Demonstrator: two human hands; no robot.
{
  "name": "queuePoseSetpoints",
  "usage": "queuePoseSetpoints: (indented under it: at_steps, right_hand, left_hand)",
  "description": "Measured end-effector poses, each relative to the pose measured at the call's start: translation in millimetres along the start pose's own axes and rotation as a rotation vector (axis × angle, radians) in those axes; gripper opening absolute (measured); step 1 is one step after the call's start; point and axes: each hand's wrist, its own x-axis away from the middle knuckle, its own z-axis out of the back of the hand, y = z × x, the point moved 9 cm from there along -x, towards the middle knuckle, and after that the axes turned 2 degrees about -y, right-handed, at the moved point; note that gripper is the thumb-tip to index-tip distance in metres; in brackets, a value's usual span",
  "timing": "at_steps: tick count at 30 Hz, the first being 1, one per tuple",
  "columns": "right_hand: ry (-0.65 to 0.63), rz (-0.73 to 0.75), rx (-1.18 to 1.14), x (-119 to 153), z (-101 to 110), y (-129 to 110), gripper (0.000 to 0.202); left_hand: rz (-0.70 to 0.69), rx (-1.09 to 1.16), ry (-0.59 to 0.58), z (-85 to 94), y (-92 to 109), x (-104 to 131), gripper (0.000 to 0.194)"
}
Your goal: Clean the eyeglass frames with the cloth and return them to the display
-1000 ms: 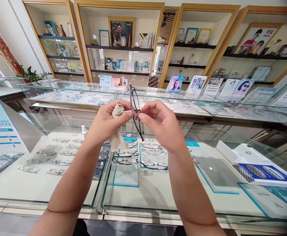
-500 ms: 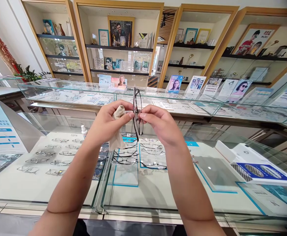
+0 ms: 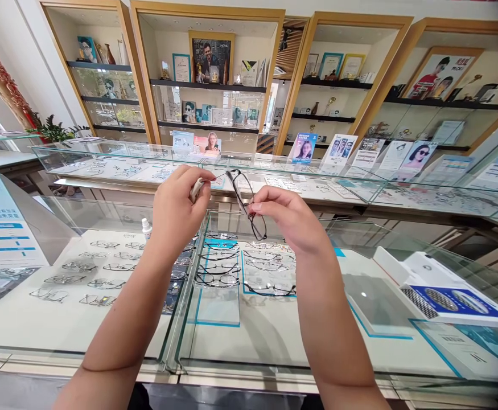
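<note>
Tall, tan wood-framed shelf cabinets (image 3: 208,12) line the far wall. Nearer stands a long, clear glass-topped worktop (image 3: 231,347) with a pale interior, holding rows of thin-rimmed display spectacles (image 3: 217,279). A white box with a blue, oval-printed panel (image 3: 462,299) sits at its right. Above the worktop, the right hand (image 3: 289,219) pinches a tilted pair of black-framed eyeglasses (image 3: 241,200) near the middle, between thumb and fingers. The left hand (image 3: 178,205), just beside the eyeglasses, has its fingers curled around a crumpled cream cloth (image 3: 196,189), mostly hidden. A small white bottle (image 3: 146,229) stands near the left forearm.
</note>
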Motion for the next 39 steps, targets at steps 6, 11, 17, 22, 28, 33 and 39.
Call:
queuePoseSetpoints:
  at_steps: [6,11,17,22,28,33,39]
  right_hand:
    - [-0.056,-0.037,0.054,-0.3,-1.6,2.8,0.013]
    - [-0.045,-0.047,-0.012,0.3,-0.8,4.5,0.016]
    - [0.024,-0.043,-0.043,1.8,7.9,4.9,0.016]
    - [0.069,-0.032,-0.074,1.2,11.4,1.9,0.017]
    - [0.063,-0.026,-0.159,2.5,8.0,-0.8,0.019]
    - [0.052,-0.017,-0.19,4.2,6.5,-3.1,0.016]
    - [0.102,0.021,-0.132,4.5,10.5,-8.5,0.016]
  left_hand:
    - [-0.03,-0.081,0.029,1.2,1.3,-1.3,0.02]
    - [-0.025,-0.033,-0.017,-5.2,1.0,-1.5,0.022]
    - [0.031,-0.047,0.086,6.2,-4.5,0.8,0.027]
    - [-0.041,0.023,0.058,4.7,14.2,3.5,0.022]
    - [-0.146,0.038,-0.215,-28.2,32.4,9.3,0.031]
    - [-0.162,0.029,-0.281,-39.5,31.7,12.5,0.034]
    - [-0.153,0.021,-0.297,-42.5,34.4,11.8,0.033]
